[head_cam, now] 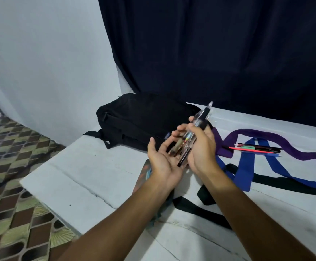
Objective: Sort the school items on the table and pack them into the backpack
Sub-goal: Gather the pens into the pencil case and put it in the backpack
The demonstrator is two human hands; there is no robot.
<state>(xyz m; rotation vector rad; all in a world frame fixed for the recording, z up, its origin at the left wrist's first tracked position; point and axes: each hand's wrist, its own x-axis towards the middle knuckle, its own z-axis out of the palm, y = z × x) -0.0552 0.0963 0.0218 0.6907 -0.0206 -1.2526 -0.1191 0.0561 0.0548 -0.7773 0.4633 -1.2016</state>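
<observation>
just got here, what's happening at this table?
A person is gathering pens for packing. The right hand grips a bundle of clear-barrelled pens, with the left hand open, palm up, under the lower ends. The black backpack lies on the white table behind the hands; whether it is open I cannot tell. More pens and pencils lie loose to the right, on purple, blue and black straps. A partly hidden patterned item sits under the left wrist.

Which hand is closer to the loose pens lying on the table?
Right. The right hand holds a bundle of pens just left of the loose pens; the left hand is farther left.
</observation>
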